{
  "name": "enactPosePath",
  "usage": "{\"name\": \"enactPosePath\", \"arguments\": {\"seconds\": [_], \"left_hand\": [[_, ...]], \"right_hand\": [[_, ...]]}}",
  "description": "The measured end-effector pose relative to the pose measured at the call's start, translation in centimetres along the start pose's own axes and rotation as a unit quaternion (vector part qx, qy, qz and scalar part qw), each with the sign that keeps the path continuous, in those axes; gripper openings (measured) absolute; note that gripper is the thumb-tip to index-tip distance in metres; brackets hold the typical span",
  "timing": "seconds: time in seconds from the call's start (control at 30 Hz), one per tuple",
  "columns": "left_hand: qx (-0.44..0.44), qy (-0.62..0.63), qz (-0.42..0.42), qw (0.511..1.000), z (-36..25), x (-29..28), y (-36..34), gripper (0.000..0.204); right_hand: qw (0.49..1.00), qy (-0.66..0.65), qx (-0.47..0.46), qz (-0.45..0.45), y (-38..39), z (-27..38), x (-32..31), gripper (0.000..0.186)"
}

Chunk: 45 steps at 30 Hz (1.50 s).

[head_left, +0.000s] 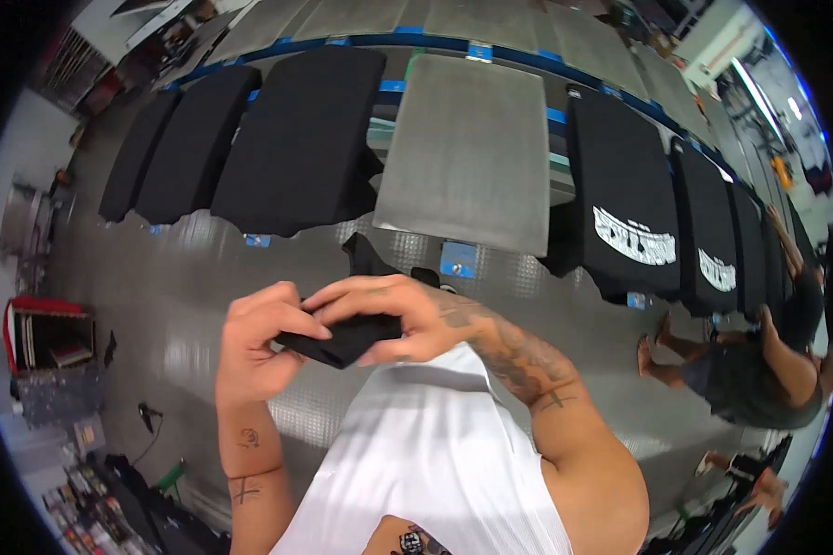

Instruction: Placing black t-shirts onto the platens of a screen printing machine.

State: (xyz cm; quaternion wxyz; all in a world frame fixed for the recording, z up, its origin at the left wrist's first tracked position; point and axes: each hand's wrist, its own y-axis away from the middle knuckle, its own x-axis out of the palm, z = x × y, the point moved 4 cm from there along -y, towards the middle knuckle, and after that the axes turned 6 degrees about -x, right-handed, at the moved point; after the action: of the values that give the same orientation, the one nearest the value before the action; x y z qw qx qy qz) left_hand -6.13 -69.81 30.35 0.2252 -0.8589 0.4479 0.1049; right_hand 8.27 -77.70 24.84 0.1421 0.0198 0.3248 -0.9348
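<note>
In front of my white top, both hands are closed on a piece of bunched black cloth [341, 340]. My left hand [261, 335] grips its left end with bent fingers. On the other side, my right hand [393, 313] pinches it between thumb and fingers, and the fingertips of both hands nearly meet. More black fabric [368, 257] shows beyond my right hand; whether it belongs to the same piece I cannot tell. Just ahead stands a bare grey printing board [467, 153] with no shirt on it.
Black shirts [296, 139] cover the boards to the left. On the right, black shirts [625, 185] carry white prints. A blue bracket [458, 259] juts from the bare board's near end. A co-worker [754, 370] stands at the right. A red-edged rack [51, 338] is at left.
</note>
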Motion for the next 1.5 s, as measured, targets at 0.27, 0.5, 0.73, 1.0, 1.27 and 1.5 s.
{"name": "enactPosePath", "arguments": {"seconds": [0.27, 0.5, 0.73, 1.0, 1.27, 1.5], "left_hand": [[0.142, -0.027, 0.055, 0.988, -2.6, -2.3, 3.4, 0.039], [0.246, 0.140, 0.264, 0.922, -4.5, -1.5, 2.9, 0.045], [0.253, 0.112, 0.378, 0.883, -7.8, 5.0, 2.8, 0.051], [0.289, 0.334, 0.539, 0.717, -13.5, 9.3, 2.7, 0.038], [0.164, -0.174, 0.494, 0.836, -13.5, 16.7, 5.0, 0.077], [-0.032, -0.185, 0.367, 0.911, -11.8, 27.4, 8.4, 0.016]], "right_hand": [[0.990, -0.066, -0.106, -0.066, 0.0, 3.5, 5.0, 0.034], [0.973, -0.212, 0.073, -0.048, 3.0, 9.1, 6.9, 0.049], [0.945, 0.325, -0.033, -0.035, 8.1, 12.2, 6.5, 0.035], [0.985, 0.170, 0.020, -0.029, 15.6, 15.2, 6.1, 0.029], [0.928, 0.296, 0.193, -0.115, 22.2, 23.0, 5.3, 0.036], [0.884, 0.369, 0.245, -0.151, 27.5, 26.8, 4.6, 0.035]]}}
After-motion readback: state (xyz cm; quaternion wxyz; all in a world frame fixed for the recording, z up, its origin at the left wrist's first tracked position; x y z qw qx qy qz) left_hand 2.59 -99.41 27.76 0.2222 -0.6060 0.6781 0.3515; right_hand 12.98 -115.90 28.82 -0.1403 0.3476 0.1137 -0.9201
